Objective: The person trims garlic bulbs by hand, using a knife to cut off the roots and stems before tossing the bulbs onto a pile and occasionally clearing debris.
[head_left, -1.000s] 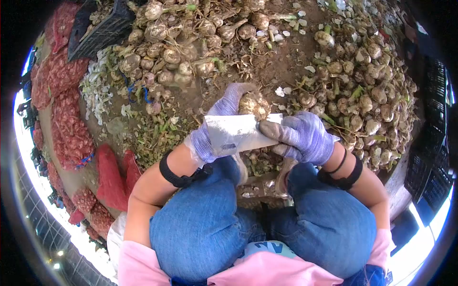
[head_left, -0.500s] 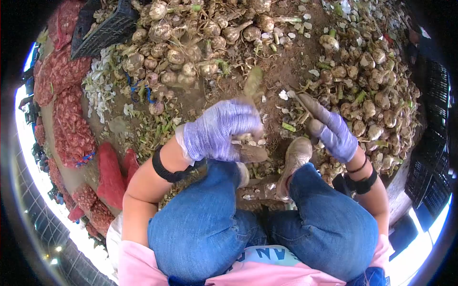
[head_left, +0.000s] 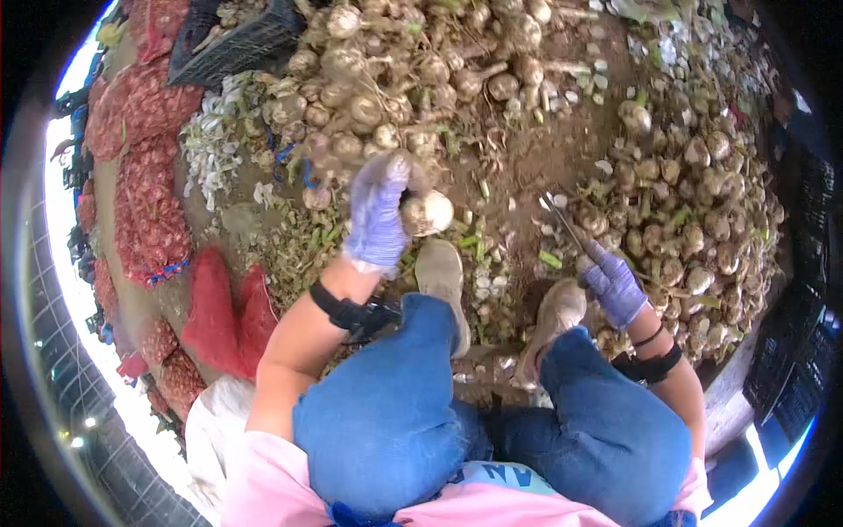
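Observation:
My left hand (head_left: 379,215), in a purple glove with a dirt-stained palm, grips a garlic bulb (head_left: 430,213) whose pale, rounded side faces right. Its fingers are slightly blurred. Over on the right, my other gloved hand, my right hand (head_left: 613,285), is closed around a knife (head_left: 564,221) with a thin blade pointing up and to the left. The blade and the held bulb are well apart. Beyond the left hand lies a heap of garlic bulbs (head_left: 364,112) with dry stalks. Another garlic pile (head_left: 694,206) spreads beside the right hand.
Cut stalks and peel (head_left: 303,241) litter the dirt floor (head_left: 527,162). Red mesh sacks (head_left: 149,206) line the left side, near an empty-looking red sack (head_left: 219,321). A black crate (head_left: 237,48) stands at the upper left; more black crates (head_left: 795,290) stand at right.
My left hand has moved up and left and now holds a garlic bulb. A blurred greenish piece above it is gone. The right hand, with the knife, is slightly lower; the view has shifted.

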`<move>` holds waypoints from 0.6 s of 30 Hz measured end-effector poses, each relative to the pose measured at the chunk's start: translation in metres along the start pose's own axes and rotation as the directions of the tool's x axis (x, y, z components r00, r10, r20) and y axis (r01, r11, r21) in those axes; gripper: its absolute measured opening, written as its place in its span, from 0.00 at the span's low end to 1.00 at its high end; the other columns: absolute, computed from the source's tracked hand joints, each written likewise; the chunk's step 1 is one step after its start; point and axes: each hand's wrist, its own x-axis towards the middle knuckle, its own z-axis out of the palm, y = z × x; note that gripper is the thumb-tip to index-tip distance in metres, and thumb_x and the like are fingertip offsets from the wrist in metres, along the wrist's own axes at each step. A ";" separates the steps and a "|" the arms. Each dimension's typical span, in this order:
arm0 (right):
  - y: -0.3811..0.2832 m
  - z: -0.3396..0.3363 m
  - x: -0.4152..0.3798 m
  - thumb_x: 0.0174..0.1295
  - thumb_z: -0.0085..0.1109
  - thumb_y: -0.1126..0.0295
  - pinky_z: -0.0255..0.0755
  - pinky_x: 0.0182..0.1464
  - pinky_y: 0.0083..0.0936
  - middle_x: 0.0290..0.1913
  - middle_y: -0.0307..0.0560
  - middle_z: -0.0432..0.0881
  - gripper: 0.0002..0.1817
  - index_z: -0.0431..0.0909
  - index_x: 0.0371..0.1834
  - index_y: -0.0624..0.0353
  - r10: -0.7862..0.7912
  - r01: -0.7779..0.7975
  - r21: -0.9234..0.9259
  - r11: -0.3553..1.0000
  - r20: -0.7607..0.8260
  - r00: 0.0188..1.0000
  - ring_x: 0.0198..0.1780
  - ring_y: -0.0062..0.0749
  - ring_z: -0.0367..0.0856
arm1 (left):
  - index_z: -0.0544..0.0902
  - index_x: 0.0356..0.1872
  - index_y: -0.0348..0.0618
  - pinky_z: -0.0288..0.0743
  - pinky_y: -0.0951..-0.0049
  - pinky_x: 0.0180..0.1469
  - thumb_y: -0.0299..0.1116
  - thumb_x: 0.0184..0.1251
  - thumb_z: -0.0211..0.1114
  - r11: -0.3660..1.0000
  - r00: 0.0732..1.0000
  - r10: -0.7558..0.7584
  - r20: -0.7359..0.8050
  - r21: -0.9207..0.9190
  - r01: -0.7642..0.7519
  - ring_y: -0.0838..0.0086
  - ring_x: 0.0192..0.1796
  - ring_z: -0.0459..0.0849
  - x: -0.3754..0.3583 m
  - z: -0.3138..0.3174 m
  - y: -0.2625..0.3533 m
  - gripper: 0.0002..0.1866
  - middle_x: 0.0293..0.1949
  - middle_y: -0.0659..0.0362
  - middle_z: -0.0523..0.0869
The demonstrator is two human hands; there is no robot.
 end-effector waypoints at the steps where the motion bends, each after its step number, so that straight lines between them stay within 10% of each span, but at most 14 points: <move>1: -0.011 0.001 0.003 0.70 0.50 0.58 0.70 0.29 0.19 0.28 0.35 0.74 0.29 0.60 0.75 0.47 0.026 -0.026 0.074 0.997 0.009 1.000 0.26 0.16 0.71 | 0.79 0.34 0.42 0.81 0.71 0.47 0.55 0.65 0.63 0.988 0.998 -0.047 -0.030 -0.150 0.042 0.77 0.34 0.83 0.009 0.009 -0.006 0.22 0.29 0.63 0.81; 3: -0.015 0.008 0.009 0.70 0.52 0.59 0.70 0.29 0.19 0.29 0.34 0.75 0.29 0.63 0.72 0.52 -0.018 0.024 0.185 0.982 -0.030 0.999 0.27 0.18 0.70 | 0.80 0.38 0.41 0.80 0.68 0.56 0.51 0.62 0.68 0.952 0.981 -0.101 0.163 -0.271 0.143 0.71 0.44 0.85 0.025 0.040 -0.002 0.21 0.36 0.59 0.84; 6: -0.017 0.010 0.023 0.69 0.53 0.58 0.71 0.30 0.21 0.31 0.35 0.76 0.28 0.65 0.71 0.55 -0.052 0.056 0.093 0.994 -0.049 0.997 0.28 0.19 0.72 | 0.79 0.49 0.42 0.78 0.66 0.59 0.41 0.59 0.70 0.882 0.772 0.409 0.488 0.005 -0.470 0.65 0.54 0.81 0.020 0.125 0.060 0.20 0.49 0.52 0.80; 10: -0.019 0.006 0.008 0.68 0.55 0.59 0.73 0.32 0.22 0.36 0.36 0.76 0.30 0.63 0.72 0.53 -0.113 0.114 0.065 0.991 -0.012 0.993 0.29 0.21 0.73 | 0.76 0.55 0.41 0.74 0.64 0.63 0.27 0.52 0.71 0.422 0.686 0.452 0.570 0.542 -0.727 0.59 0.56 0.79 0.052 0.096 0.055 0.26 0.53 0.48 0.79; 12: -0.022 0.000 0.003 0.67 0.55 0.60 0.72 0.31 0.22 0.38 0.36 0.75 0.32 0.60 0.74 0.52 0.025 -0.029 0.205 0.978 0.024 0.999 0.28 0.20 0.72 | 0.75 0.57 0.47 0.85 0.70 0.42 0.21 0.54 0.67 0.723 0.998 0.043 0.037 0.689 -0.057 0.63 0.52 0.82 0.073 0.037 0.040 0.27 0.55 0.47 0.76; 14: -0.029 0.002 0.004 0.67 0.56 0.62 0.73 0.35 0.22 0.40 0.38 0.75 0.34 0.58 0.75 0.52 0.024 -0.032 0.194 0.980 0.048 0.999 0.31 0.22 0.73 | 0.71 0.64 0.63 0.85 0.67 0.46 0.22 0.57 0.66 0.313 0.964 -0.012 -0.264 0.915 0.255 0.58 0.61 0.76 0.098 -0.037 0.004 0.33 0.71 0.41 0.58; 15: -0.032 0.002 0.005 0.66 0.56 0.63 0.73 0.37 0.23 0.41 0.38 0.75 0.34 0.57 0.76 0.52 0.024 -0.035 0.180 0.983 0.065 0.998 0.32 0.23 0.73 | 0.69 0.66 0.63 0.77 0.60 0.59 0.25 0.57 0.66 0.079 0.982 0.095 -0.161 0.985 0.154 0.47 0.67 0.70 0.102 -0.072 -0.015 0.34 0.72 0.39 0.55; 18: -0.016 0.002 0.016 0.64 0.58 0.66 0.58 0.66 0.23 0.62 0.45 0.72 0.37 0.55 0.76 0.52 -0.092 0.077 0.146 0.986 0.100 0.991 0.63 0.26 0.67 | 0.63 0.70 0.63 0.66 0.58 0.68 0.30 0.56 0.68 0.027 0.979 -0.107 -0.175 0.984 0.179 0.41 0.69 0.65 0.128 -0.091 -0.018 0.38 0.73 0.39 0.53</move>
